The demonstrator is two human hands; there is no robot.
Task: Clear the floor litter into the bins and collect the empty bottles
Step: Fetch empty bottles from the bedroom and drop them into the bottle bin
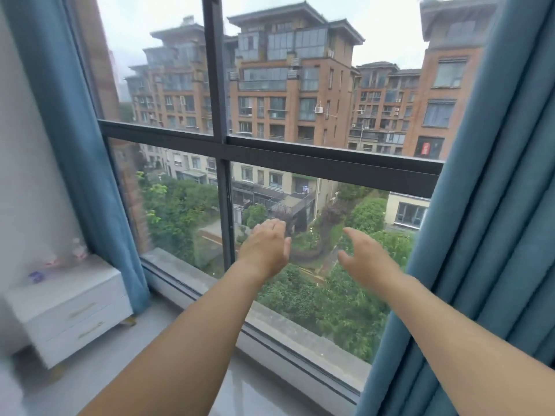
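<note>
Both my arms reach forward toward a large window. My left hand (265, 244) is held up in front of the lower pane, fingers relaxed, holding nothing. My right hand (365, 255) hangs beside it, fingers loosely spread, also empty. On the white bedside cabinet (75, 298) at the lower left stands a blurred clear plastic bottle (78, 249), and another blurred small bottle (37, 277) lies nearby. No floor litter or bin is in view.
A dark-framed window (270, 153) fills the view, with brick buildings and trees outside. Blue curtains hang at the left (87, 163) and the right (486, 235). A pale stone sill (240, 382) runs below the glass.
</note>
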